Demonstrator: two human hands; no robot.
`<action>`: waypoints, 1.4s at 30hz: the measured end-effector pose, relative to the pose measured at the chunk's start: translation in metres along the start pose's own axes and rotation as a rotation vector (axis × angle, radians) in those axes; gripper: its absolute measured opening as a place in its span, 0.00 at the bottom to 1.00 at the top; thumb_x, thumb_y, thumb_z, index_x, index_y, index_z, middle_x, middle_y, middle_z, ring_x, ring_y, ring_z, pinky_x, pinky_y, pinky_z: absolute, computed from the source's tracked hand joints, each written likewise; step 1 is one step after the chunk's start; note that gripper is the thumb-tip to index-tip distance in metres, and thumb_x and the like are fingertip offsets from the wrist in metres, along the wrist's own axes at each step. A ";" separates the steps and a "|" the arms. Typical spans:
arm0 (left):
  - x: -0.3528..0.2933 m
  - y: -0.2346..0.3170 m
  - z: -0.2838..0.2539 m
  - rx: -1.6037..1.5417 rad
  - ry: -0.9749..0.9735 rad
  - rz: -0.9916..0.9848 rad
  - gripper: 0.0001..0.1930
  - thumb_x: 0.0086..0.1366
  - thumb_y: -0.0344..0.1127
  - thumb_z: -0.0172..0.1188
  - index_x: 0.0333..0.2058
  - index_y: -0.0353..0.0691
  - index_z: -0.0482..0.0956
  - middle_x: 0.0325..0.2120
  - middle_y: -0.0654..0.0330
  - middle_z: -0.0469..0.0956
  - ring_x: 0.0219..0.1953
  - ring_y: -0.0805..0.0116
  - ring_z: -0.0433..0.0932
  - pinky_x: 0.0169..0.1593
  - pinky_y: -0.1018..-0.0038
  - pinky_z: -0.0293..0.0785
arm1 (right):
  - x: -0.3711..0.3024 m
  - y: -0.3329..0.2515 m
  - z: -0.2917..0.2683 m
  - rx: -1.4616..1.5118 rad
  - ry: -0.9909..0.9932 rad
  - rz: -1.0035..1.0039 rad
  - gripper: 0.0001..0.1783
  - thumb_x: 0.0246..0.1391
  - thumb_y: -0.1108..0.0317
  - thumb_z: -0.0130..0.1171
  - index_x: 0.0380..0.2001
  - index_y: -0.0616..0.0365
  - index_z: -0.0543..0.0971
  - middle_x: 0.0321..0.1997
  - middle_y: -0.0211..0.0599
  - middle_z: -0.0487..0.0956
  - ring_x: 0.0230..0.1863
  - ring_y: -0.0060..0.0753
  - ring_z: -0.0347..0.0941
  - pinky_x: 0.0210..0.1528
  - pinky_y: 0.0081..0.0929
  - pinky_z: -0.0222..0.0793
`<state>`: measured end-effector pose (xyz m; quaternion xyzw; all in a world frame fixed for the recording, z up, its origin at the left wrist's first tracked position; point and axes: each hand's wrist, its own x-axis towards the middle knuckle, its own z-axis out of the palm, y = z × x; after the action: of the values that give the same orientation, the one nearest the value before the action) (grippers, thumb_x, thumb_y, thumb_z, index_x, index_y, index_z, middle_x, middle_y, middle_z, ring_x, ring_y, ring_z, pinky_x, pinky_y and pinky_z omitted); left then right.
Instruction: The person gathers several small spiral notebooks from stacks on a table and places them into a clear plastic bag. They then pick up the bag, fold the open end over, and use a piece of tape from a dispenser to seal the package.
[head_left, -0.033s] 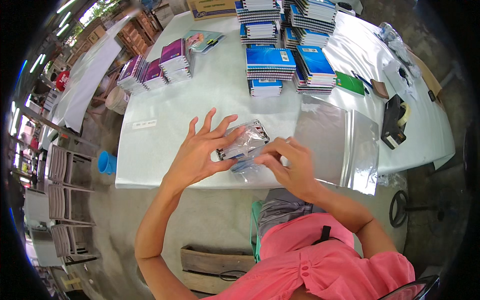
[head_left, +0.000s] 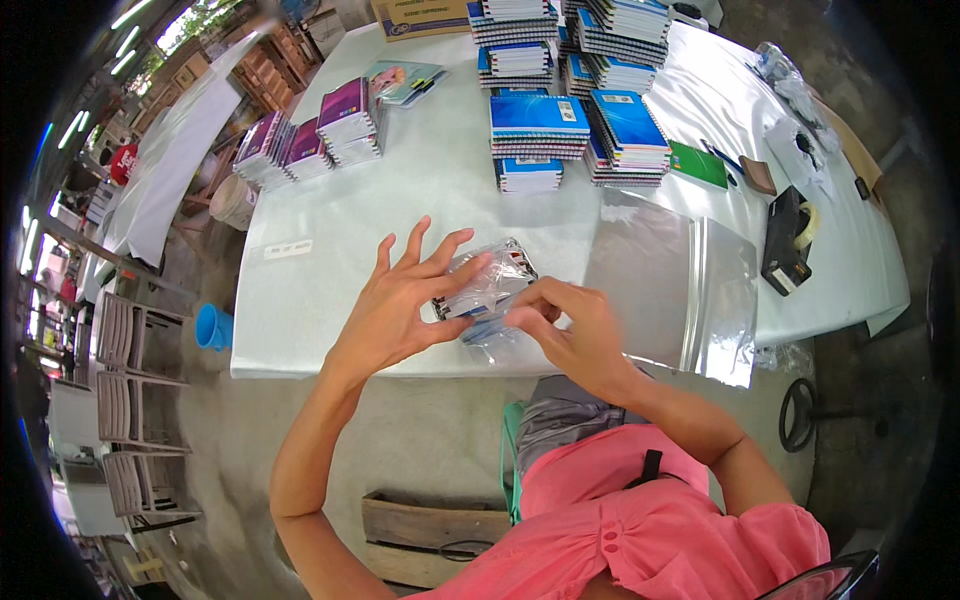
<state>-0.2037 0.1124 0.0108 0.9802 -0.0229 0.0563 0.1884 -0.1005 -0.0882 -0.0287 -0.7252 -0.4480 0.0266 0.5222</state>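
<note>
A small notebook bundle (head_left: 490,285) in clear plastic film lies near the table's front edge, with a spiral binding showing along its rim. My left hand (head_left: 395,300) presses on it from the left, index finger across the top and thumb at the near corner; the other fingers are spread. On the near right side my right hand (head_left: 575,330) is closed, its thumb and index finger pinched at the loose plastic flap (head_left: 490,328). The fingertips partly hide what they pinch.
Clear plastic sheets (head_left: 645,285) lie to the right, beside a black tape dispenser (head_left: 787,250). Tall stacks of blue spiral notebooks (head_left: 540,115) stand at the back. Purple notebooks (head_left: 345,110) are at the back left, near a cardboard box (head_left: 425,18). A green notebook (head_left: 698,165) lies behind the sheets.
My right hand has shifted very slightly left, its fingers at the flap. The left hand and the bundle have not visibly moved.
</note>
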 end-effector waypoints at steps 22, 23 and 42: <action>0.017 0.001 -0.003 -0.254 0.101 -0.078 0.37 0.49 0.46 0.72 0.60 0.52 0.71 0.64 0.54 0.63 0.66 0.47 0.60 0.67 0.50 0.49 | -0.024 0.006 0.052 0.740 0.111 0.434 0.11 0.61 0.69 0.58 0.26 0.63 0.75 0.13 0.22 0.68 0.14 0.10 0.60 0.15 0.17 0.51; 0.027 0.003 -0.011 -0.251 -0.063 -0.189 0.39 0.48 0.48 0.72 0.60 0.47 0.71 0.62 0.52 0.65 0.62 0.48 0.65 0.65 0.56 0.54 | -0.024 0.009 0.054 0.742 0.116 0.430 0.11 0.61 0.69 0.58 0.26 0.63 0.75 0.13 0.22 0.68 0.14 0.10 0.60 0.15 0.17 0.51; 0.029 -0.006 -0.011 -0.257 -0.154 -0.168 0.39 0.48 0.35 0.69 0.59 0.28 0.66 0.62 0.43 0.63 0.60 0.58 0.69 0.60 0.69 0.65 | -0.101 0.204 -0.381 -0.004 0.837 0.996 0.23 0.45 0.53 0.72 0.36 0.61 0.84 0.49 0.44 0.77 0.56 0.40 0.67 0.48 0.47 0.69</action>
<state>-0.1757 0.1213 0.0225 0.9480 0.0379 -0.0384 0.3138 0.1586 -0.4472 -0.0589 -0.7961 0.1828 -0.0200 0.5765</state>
